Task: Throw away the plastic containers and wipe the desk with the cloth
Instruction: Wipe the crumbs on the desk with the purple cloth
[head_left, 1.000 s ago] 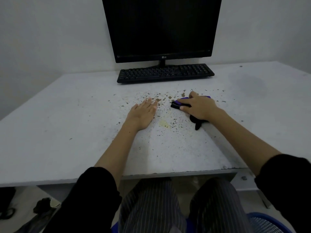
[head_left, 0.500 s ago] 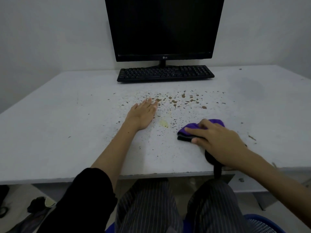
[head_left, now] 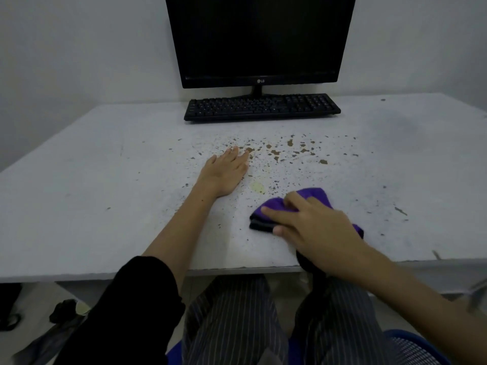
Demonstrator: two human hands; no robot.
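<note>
A: What have we got w/ the hands right now?

B: Our right hand lies on top of the purple cloth, fingers spread and slightly bent over it, thumb at the dark near edge of the fold. It's pressing the cloth flat to the desk. We can't tell if the fingers really grip it or just press.

A: And the left?

B: Left hand is flat on the desk, palm down, fingers straight and close together, holding nothing. It sits ahead of and to the left of the right hand, well apart from the cloth.

A: Where's the cloth exactly?

B: Under the right hand, near the desk's front edge. Purple shows past the fingertips and by the wrist; a dark part hangs off the edge below the wrist.

A: Dirt?

B: Brown crumbs and flecks scattered just beyond the left fingertips and ahead of the right hand, plus a yellowish stain between the two hands.

A: Anything else?

B: Black keyboard and a dark monitor far ahead of both hands, at the wall. Striped trousers below the desk edge, and a black sleeve on the left arm.
</note>
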